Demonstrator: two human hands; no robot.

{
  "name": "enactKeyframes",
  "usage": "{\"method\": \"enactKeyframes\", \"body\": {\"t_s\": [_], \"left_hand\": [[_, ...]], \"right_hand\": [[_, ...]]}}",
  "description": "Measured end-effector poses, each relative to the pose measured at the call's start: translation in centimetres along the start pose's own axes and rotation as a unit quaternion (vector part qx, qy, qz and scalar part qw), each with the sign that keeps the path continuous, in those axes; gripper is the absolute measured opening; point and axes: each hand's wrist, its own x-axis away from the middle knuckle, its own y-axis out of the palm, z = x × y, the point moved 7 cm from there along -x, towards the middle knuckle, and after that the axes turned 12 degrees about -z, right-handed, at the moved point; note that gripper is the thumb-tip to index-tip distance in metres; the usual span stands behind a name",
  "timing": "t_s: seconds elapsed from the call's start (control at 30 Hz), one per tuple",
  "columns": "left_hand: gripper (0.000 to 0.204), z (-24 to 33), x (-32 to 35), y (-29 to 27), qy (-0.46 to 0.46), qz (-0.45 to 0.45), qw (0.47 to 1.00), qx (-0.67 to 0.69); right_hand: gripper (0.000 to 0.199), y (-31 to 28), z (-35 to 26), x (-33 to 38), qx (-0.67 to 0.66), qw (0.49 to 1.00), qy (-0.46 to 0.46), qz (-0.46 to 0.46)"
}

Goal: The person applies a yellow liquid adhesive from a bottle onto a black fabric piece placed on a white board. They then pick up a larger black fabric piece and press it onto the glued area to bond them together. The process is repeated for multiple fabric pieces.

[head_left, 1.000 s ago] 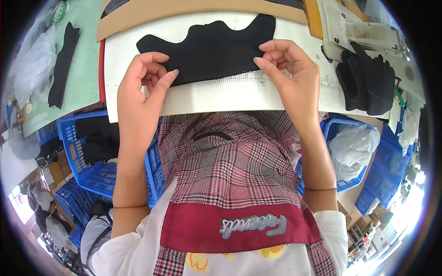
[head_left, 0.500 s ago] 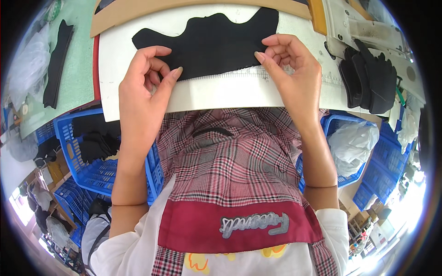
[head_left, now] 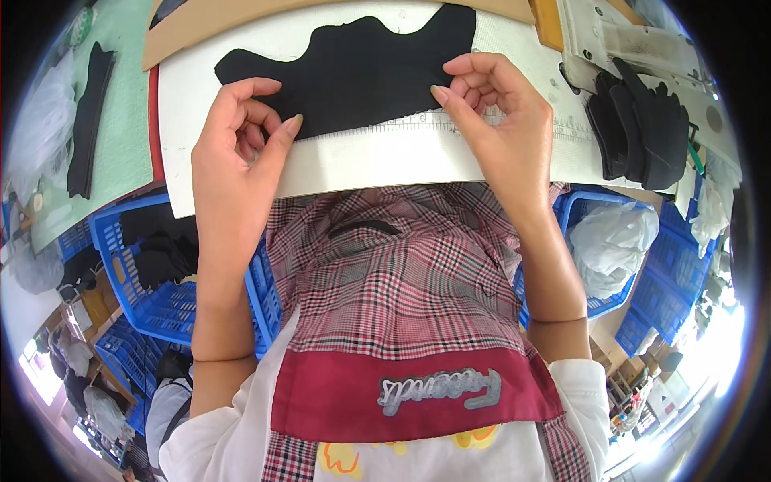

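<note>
A black fabric piece [head_left: 361, 76] with a wavy, notched far edge lies on the white tabletop [head_left: 361, 170]. Its near edge runs along the printed ruler scale [head_left: 401, 124]. My left hand [head_left: 245, 136] is at the left end of that edge, fingers curled and the thumb and forefinger tips on the cloth. At the right end, my right hand [head_left: 502, 108] has its thumb and forefinger tips on the cloth in the same way. Both hands appear to hold the fabric by its side edges, though the lower fingertips are partly hidden.
Stacked black fabric pieces [head_left: 642, 132] lie right beside a pale machine part [head_left: 618, 44]. A tan strip [head_left: 321, 16] bounds the far side. Blue baskets hold black cloth [head_left: 165, 257] at left and a whitish plastic bag [head_left: 614, 241] at right. Another black strip [head_left: 88, 120] lies on a green surface [head_left: 128, 120].
The whole view has shifted slightly, so table, fabric and hands appear a little farther left. My hands keep their places at the fabric's two sides.
</note>
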Motion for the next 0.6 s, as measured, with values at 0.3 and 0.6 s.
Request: {"method": "enactKeyframes", "body": {"t_s": [0.3,0.6], "left_hand": [[0.029,0.06,-0.02,0.03,-0.003,0.002,1.000,-0.019],[0.031,0.09,0.07,0.10,-0.022,0.004,0.999,-0.032]], "right_hand": [[0.020,-0.03,0.03,0.14,0.004,1.000,-0.012,0.007],[0.017,0.16,-0.13,0.20,0.022,1.000,-0.014,0.004]]}}
